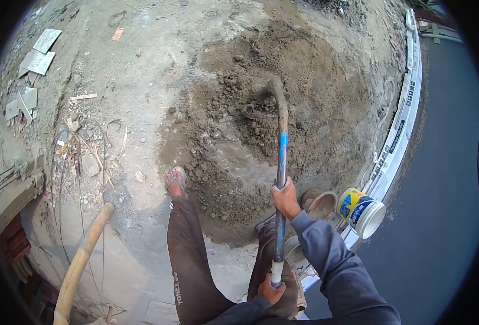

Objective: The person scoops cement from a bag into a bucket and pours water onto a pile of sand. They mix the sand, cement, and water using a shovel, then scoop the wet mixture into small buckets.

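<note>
A long-handled hoe (282,157) runs away from me, its pipe handle wrapped in blue near the middle. Its mud-coated neck bends down into wet grey-brown mortar mix (261,122), and the blade is hidden there. My right hand (287,198) is wrapped round the handle partway along. Close to my body, my left hand (272,289) grips the handle's near end, just past a white band. A pool of water (245,165) lies in the hollow of the mix, between my feet and the hoe's neck.
On the right stand a muddy bucket (320,204) and a yellow-and-white paint bucket (362,212), beside a printed banner strip (396,135) edging a smooth grey surface (440,162). At left are a bamboo pole (82,257), broken tiles (37,61), wires and wood scraps. My sandalled foot (175,180) borders the mix.
</note>
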Tool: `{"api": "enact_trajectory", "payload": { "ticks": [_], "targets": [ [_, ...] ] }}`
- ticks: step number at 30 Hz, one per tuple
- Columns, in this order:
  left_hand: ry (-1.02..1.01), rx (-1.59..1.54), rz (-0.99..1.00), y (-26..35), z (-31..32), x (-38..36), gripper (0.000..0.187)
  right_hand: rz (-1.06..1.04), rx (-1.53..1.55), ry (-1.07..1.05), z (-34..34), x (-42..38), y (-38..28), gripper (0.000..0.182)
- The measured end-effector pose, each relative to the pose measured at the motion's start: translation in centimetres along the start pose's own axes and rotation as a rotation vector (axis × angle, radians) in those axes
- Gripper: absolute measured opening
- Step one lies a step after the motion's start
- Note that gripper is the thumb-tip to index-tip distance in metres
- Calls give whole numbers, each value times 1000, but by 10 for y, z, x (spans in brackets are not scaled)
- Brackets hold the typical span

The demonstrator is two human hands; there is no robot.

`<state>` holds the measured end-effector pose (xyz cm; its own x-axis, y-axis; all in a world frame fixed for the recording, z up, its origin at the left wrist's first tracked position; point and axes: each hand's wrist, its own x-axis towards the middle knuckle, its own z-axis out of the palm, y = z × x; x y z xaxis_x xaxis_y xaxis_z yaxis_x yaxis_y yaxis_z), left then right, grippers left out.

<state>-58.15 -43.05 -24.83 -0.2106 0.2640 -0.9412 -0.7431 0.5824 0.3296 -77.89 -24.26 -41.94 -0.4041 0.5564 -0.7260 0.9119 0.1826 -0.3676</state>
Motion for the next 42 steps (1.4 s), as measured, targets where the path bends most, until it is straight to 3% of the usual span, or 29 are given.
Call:
{"api": "enact_trajectory", "payload": {
  "ticks": [2, 5, 6, 7, 9, 11, 14, 17, 20, 22, 24, 28, 29, 30, 32, 36, 41, 42],
  "targets": [
    [78, 9, 58, 17, -7, 35, 47, -113, 21, -2, 0, 15, -38, 33],
    [159, -43, 153, 72, -33, 122, 42, -274, -34, 12, 20, 100, -118, 33],
    [163, -137, 218, 82, -37, 152, 41, -300, -47, 20, 23, 123, -147, 36],
    [183, -167, 215, 103, -40, 171, 38, -199, -65, -50, 23, 136, -177, 39],
    [200, -181, 216, 114, -33, 175, 36, -227, -181, -33, 32, 141, -174, 39],
    [268, -343, 358, 102, -5, 150, 38, -219, -317, -47, 32, 133, -152, 41],
    [-2, -540, 129, 65, 34, 95, 43, -101, -314, -105, 23, 93, -74, 43],
    [47, -272, 115, 44, 49, 41, 44, -106, -358, -43, 1, 44, -29, 44],
    [31, -300, 136, 11, 59, -3, 48, -53, -236, -34, -14, -4, 1, 40],
    [29, -323, 180, -8, 69, -24, 48, -46, -193, -39, -18, -24, -12, 39],
    [34, -297, 142, 2, 62, -25, 48, -166, -199, -17, -18, -42, -30, 30],
    [103, -308, 136, 47, 15, 61, 46, -330, -198, -67, 23, 21, -112, 34],
    [106, -361, 162, 80, -13, 82, 43, -348, -224, -99, 36, 38, -138, 33],
    [169, -472, 270, 63, -4, 121, 42, -373, -217, -85, 58, 60, -153, 34],
    [155, -460, 442, 97, -28, 127, 47, -352, -285, -162, 81, 70, -167, 36],
    [94, -503, 337, 23, 43, 90, 47, -207, -355, -281, 79, 32, -94, 36],
    [-2, -249, 577, 8, 51, -4, 39, -64, -246, -288, 38, -40, -22, 42],
    [-103, -438, 282, -6, 54, -20, 38, -39, -174, -285, 28, -49, -11, 43]
  ]
}}
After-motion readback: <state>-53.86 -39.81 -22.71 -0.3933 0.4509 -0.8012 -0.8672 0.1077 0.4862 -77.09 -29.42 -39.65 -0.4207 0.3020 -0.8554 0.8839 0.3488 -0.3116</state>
